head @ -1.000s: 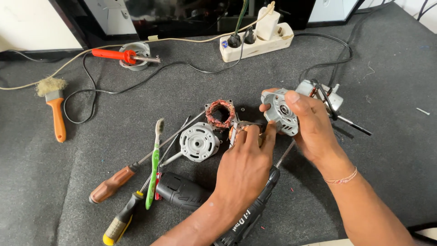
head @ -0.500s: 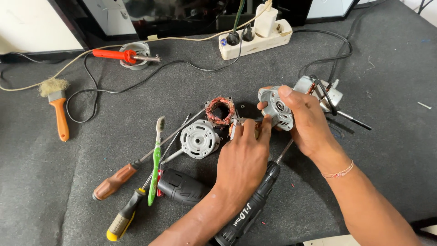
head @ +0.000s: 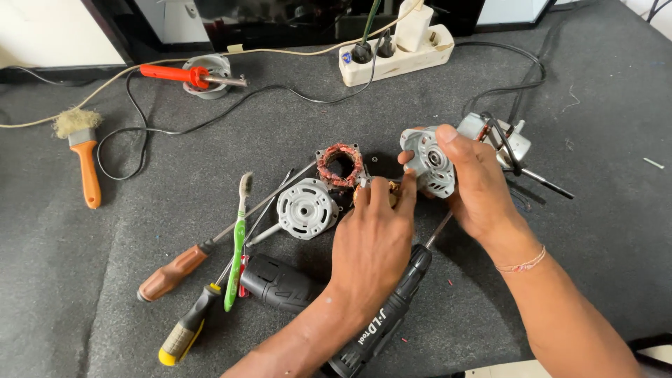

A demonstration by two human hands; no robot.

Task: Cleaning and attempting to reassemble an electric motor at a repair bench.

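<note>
My right hand grips a grey metal motor housing from its right side and holds it just above the mat. My left hand lies palm down beside it. Its fingertips rest on a small copper-coloured part, and the index tip touches the housing's lower edge. Most of that part is hidden by the fingers. A stator with copper windings sits just left of the fingers. A round silver end cover lies beside it.
On the dark mat lie a brown-handled screwdriver, a yellow-and-black one, a green toothbrush, a black tool body and a black driver. Further back are a red soldering iron, a power strip, an orange brush and another motor part.
Both hands stay on the same parts. My left fingertips have crept slightly closer to the housing in my right hand.
</note>
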